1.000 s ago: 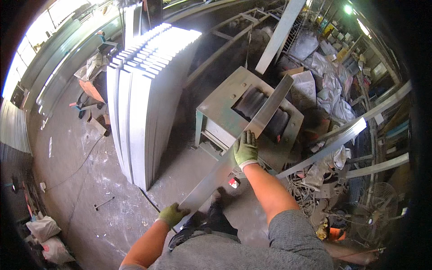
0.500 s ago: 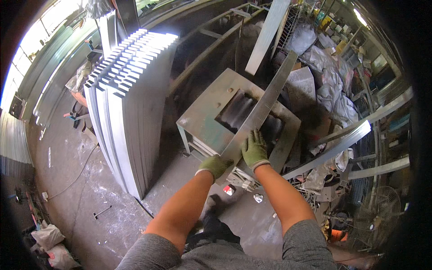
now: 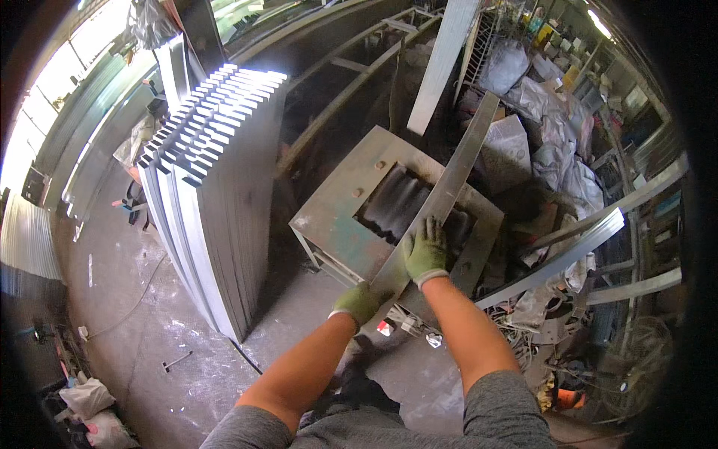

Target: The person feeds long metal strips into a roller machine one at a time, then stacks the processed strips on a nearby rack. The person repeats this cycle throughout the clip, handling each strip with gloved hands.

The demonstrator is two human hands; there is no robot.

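A long, flat grey metal strip (image 3: pixel 462 161) lies slantwise across the top of a worn metal machine (image 3: pixel 338 218), pointing away from me to the right. My left hand (image 3: pixel 359 303), in a green glove, is closed round the strip's near end. Farther along it, my right hand (image 3: pixel 426 254), gloved alike, rests flat with fingers stretched out. Beneath the strip, a dark, ridged surface (image 3: pixel 390 203) shows on either side within the machine's rectangular opening. The left fingertips are partly hidden by the strip.
A tall stack of shiny metal profiles (image 3: pixel 224 224) stands left of the machine. To the right, metal lengths (image 3: pixel 557 254) jut out near crumpled plastic sheeting (image 3: pixel 557 153) and a floor fan (image 3: pixel 639 359). A cable (image 3: pixel 123 329) runs over the floor (image 3: pixel 164 404) at left.
The whole view has shifted slightly, with the machine and stack now lower. My right hand sits a little farther over the machine's opening. My left hand keeps its hold on the strip.
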